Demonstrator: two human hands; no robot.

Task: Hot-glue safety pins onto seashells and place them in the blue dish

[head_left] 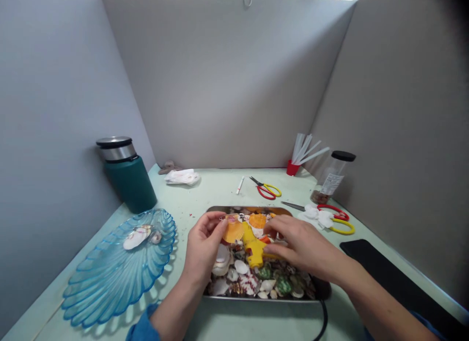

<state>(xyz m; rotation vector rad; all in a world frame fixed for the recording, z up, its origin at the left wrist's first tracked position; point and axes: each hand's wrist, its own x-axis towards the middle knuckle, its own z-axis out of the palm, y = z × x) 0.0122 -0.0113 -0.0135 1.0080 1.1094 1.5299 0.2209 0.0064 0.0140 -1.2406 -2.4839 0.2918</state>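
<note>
My left hand (205, 243) pinches an orange scallop shell (233, 231) between thumb and fingers, above the left part of a metal tray (256, 299). My right hand (296, 241) is curled round the handle of a yellow glue gun (252, 245). The gun's tip points away from me, close to the right edge of the scallop shell. Beneath both hands, the tray is heaped with mixed seashells (249, 282), white, striped and green. Another orange scallop shell (258, 220) lies in the far part of the tray. My right palm is hidden from view.
To the left are a blue shell-shaped dish (110, 282) bearing a few shells and a green flask (130, 184). Red-and-yellow scissors (267, 190), a second pair (342, 226), a red cup of glue sticks (292, 168) and a jar (330, 180) stand beyond. A black cord (324, 319) runs frontward.
</note>
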